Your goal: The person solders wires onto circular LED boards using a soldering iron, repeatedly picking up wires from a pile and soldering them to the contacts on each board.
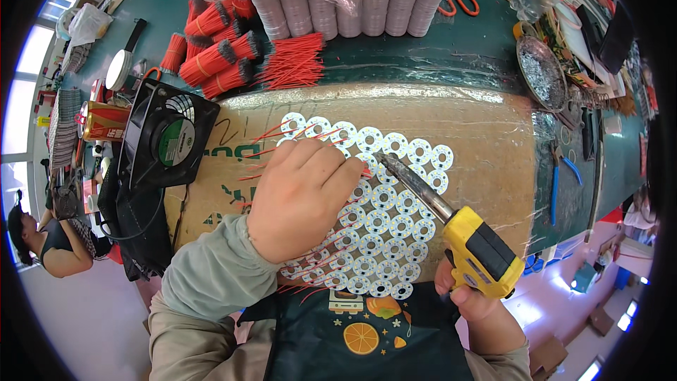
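Note:
My left hand [308, 194] is closed over the sheet of round white LED boards [400, 226], its knuckles up. Red wire [366, 171] shows at its fingertips, though most of the grip is hidden beneath the hand. In my right hand [471, 299] is a yellow-and-black soldering gun [485, 252], gripped by its handle. The gun's dark tip points up and left, close to a board beside my left fingertips; I cannot tell if they touch. Thin red wires lie across several boards along the sheet's left side.
Cardboard [486, 162] lies under the boards. A black fan [171, 134] stands at left. Behind are loose red wires [293, 61], bundled red wires [208, 60] and stacked grey discs [338, 3]. Rightward are a metal dish [541, 74] and blue pliers [555, 187]. Another person [60, 240] is far left.

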Available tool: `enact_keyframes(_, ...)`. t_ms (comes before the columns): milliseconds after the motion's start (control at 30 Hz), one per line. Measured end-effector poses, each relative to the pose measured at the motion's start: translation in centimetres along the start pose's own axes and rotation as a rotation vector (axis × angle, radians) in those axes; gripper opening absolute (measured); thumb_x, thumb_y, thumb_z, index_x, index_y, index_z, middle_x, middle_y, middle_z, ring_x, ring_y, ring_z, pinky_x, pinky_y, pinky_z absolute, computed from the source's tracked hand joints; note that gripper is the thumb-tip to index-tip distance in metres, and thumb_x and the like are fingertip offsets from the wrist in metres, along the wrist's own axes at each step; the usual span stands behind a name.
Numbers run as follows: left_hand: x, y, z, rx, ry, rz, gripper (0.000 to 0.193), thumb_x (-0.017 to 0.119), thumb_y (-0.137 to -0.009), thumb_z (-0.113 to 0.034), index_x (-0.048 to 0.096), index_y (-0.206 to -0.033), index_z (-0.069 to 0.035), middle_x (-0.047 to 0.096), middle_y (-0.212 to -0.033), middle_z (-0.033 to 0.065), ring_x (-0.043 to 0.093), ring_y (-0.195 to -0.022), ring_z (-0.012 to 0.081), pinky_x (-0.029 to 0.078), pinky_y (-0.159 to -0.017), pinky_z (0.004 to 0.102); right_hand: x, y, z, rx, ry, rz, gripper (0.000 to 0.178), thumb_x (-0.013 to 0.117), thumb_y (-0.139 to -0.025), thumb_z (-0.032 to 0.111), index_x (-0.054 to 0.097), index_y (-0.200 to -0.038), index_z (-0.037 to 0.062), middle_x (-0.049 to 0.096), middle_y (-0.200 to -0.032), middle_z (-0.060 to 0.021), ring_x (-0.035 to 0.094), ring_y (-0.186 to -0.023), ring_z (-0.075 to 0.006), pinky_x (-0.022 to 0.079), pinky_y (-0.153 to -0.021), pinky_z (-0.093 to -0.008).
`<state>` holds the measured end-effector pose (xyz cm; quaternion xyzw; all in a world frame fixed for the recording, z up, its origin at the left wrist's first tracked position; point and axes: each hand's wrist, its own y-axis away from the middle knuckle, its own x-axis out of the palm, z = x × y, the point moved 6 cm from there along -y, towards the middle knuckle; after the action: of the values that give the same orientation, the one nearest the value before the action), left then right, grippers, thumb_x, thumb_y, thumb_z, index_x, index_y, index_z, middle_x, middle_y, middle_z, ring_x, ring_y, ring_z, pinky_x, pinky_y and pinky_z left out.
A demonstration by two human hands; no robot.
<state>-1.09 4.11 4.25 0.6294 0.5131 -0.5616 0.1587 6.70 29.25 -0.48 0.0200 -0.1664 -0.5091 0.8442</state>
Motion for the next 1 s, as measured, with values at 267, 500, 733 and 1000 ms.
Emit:
enact_keyframes(267,1.0,0.5,0.5,0.001,0.050,-0.009,0.030,0.069,-0.068,-0.002,0.068,-0.098,-0.003,0.063,-0.088,0.0084,0.062,-0.083,0.0271,0.050,-0.075,0.0394,-0.7,1.0,-1.5,0.140,0.068,-0.116,0.079,0.086,-0.079,0.043,0.049,-0.132,-0.0037,0.053,-0.075,-0.0024,0.051,-0.063,-0.0137,0.044,-0.055,-0.0280)
enact_keyframes(500,1.0,0.6,0.6,-0.014,0.068,-0.015,0.029,0.068,-0.069,0.001,0.067,-0.098,0.000,0.063,-0.088,0.0100,0.062,-0.082,0.0278,0.051,-0.076,0.0394,-0.8,1.0,-1.7,0.155,0.092,-0.132,0.073,0.085,-0.080,0.042,0.051,-0.127,-0.0027,0.052,-0.073,-0.0025,0.050,-0.061,-0.0135,0.043,-0.053,-0.0284)
enact_keyframes(733,1.0,0.5,0.6,-0.011,0.085,-0.015,0.029,0.068,-0.069,0.002,0.066,-0.098,0.001,0.062,-0.087,0.0103,0.062,-0.081,0.0276,0.051,-0.076,0.0384,-0.9,0.9,-1.8,0.165,0.121,-0.145,0.066,0.083,-0.081,0.038,0.053,-0.124,-0.0023,0.051,-0.071,-0.0027,0.049,-0.060,-0.0145,0.043,-0.053,-0.0291)
enact_keyframes(1000,1.1,0.5,0.7,-0.002,0.094,-0.026,0.030,0.068,-0.068,0.002,0.066,-0.098,0.001,0.062,-0.087,0.0107,0.061,-0.081,0.0282,0.051,-0.074,0.0391,-0.6,0.4,-1.7,0.114,0.163,-0.156,0.067,0.080,-0.083,0.038,0.052,-0.128,-0.0036,0.050,-0.070,-0.0027,0.048,-0.059,-0.0131,0.043,-0.051,-0.0282)
